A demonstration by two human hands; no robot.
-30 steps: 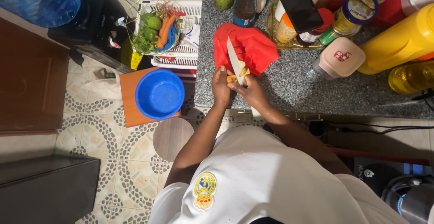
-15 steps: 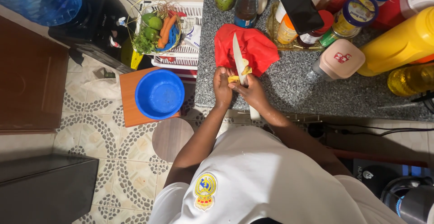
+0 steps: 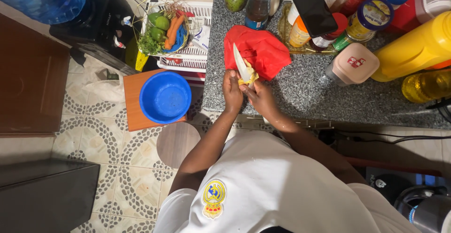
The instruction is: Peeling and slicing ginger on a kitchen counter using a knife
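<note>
Two hands work close together at the near edge of the grey counter [image 3: 300, 97], and most of the risk sits there. Starting from the left, a blue bowl [image 3: 165, 97] stands on a low orange board [image 3: 134, 106] on the floor side, below a wire basket of vegetables [image 3: 164, 28]; scraps that fall from the hands could miss this bowl and land on the tiles. The left hand [image 3: 232, 92] is closed around the handle of a knife [image 3: 241, 64], whose blade points far, toward the red cloth [image 3: 258, 50]. Just to the right, the right hand [image 3: 261, 97] has its fingers curled around a small yellow piece of food [image 3: 249, 77], which touches the blade. Because the piece is small and looks wet, I think it can slip, and then the edge may meet the thumb or fingertips. Farther right, a phone [image 3: 312, 10] rests on jars, and bottles such as the yellow one [image 3: 418, 45] crowd the counter; a sudden elbow move could knock them.
</note>
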